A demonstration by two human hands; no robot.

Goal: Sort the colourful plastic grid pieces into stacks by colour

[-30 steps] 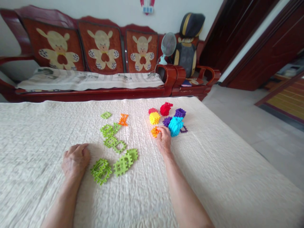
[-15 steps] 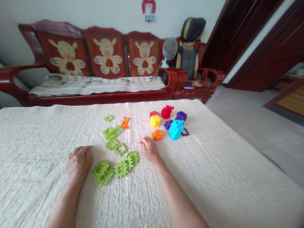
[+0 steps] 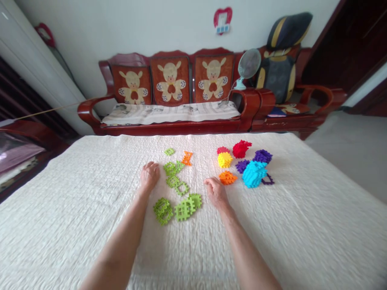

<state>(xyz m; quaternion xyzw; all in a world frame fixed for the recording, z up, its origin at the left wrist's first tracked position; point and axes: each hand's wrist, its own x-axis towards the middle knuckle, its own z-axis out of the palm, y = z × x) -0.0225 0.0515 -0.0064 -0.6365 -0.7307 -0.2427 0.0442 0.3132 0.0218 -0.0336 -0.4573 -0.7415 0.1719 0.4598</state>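
Observation:
My left hand (image 3: 150, 175) rests on the cloth with its fingers curled in, just left of a cluster of green interlocking building pieces (image 3: 173, 181). Curled loosely, my right hand (image 3: 216, 192) lies below a stack of orange pieces (image 3: 227, 177); I see nothing in it. Between my forearms are a pile of green pieces (image 3: 163, 210) and a leaning row of green pieces (image 3: 188, 206). A single green piece (image 3: 169, 152) and some orange pieces (image 3: 187, 158) lie farther back.
At the right stand yellow (image 3: 225, 160), red (image 3: 241, 148), purple (image 3: 263, 156) and light-blue (image 3: 254, 174) stacks. A dark purple frame piece (image 3: 268, 179) lies beside the blue stack. Behind the table's white quilted cover (image 3: 90, 193) are a wooden sofa (image 3: 169, 128) and a fan (image 3: 249, 64).
The view has swung left, so everything appears farther right. My left hand has moved forward from beside the nearest green pile to beside the farther green cluster. My right hand has hardly moved.

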